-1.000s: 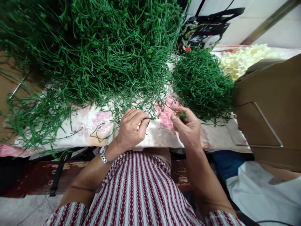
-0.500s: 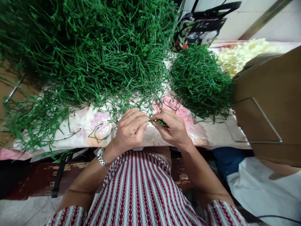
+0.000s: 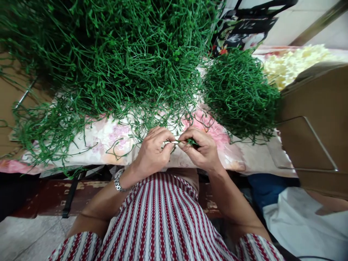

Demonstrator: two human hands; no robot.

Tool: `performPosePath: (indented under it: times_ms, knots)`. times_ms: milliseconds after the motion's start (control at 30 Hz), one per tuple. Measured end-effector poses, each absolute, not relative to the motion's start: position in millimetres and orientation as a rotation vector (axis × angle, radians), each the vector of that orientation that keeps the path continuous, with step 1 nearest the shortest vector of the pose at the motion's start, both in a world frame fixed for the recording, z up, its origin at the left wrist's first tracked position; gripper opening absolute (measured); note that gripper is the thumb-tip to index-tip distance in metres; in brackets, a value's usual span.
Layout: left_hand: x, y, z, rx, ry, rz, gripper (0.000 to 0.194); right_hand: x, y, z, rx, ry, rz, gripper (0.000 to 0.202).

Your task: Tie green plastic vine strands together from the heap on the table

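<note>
My left hand (image 3: 155, 150), with a metal watch on its wrist, pinches thin green stems near the table's front edge. Facing it, my right hand (image 3: 202, 148) is closed on a small bunch of green stems (image 3: 191, 142), whose tips show between its fingers. Both thumbs and forefingers nearly meet. Beyond my hands lies a large heap of green plastic-looking stems (image 3: 122, 61). A smaller pile of the same stems (image 3: 241, 94) sits to the right. Loose stems (image 3: 49, 137) are spread at the left on the flowered tablecloth (image 3: 100, 146).
At the right stands a cardboard box (image 3: 320, 127) with a wire frame (image 3: 320, 143) against it. Pale yellow flowers (image 3: 296, 63) lie behind the box. A dark flowered bag (image 3: 244, 32) is at the back. Another person's light clothing (image 3: 304, 217) shows at lower right.
The view has shifted slightly, so the piles and box appear farther right. The fingers of my left hand have opened out a little from their tighter curl, still pinching at the stems.
</note>
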State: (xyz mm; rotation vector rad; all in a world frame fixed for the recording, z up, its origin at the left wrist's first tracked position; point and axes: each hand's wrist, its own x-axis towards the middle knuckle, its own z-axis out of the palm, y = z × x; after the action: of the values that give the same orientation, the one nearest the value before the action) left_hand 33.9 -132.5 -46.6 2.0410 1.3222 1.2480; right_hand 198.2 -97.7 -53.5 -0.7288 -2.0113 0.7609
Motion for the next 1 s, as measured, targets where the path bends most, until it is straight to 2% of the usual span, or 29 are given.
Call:
performPosePath:
  times_ms: [367, 600, 700, 867, 1000]
  knots:
    - [30.3, -128.8, -47.8, 2.101, 1.35, 1.242, 0.013, 191.8, -99.0, -70.6, -0.725, -1.934, 0.858, 0.011]
    - [23.6, -124.6, -43.4, 2.297, 1.241, 1.094, 0.014, 204.7, -92.2, -50.1, -0.669, -2.276, 0.728, 0.008]
    - [22.2, -121.3, -42.2, 2.238, 1.21, 1.133, 0.015, 209.9, -88.0, -45.9, -0.641, -2.31, 0.796, 0.009]
    - [19.9, -120.1, -46.9, 2.149, 1.134, 1.306, 0.019, 207.4, -89.1, -55.4, -0.65, -2.113, 0.989, 0.01]
    - [19.8, -123.1, -53.5, 2.271, 1.131, 1.357, 0.009, 199.6, -97.0, -62.9, -0.742, -1.926, 1.032, 0.014]
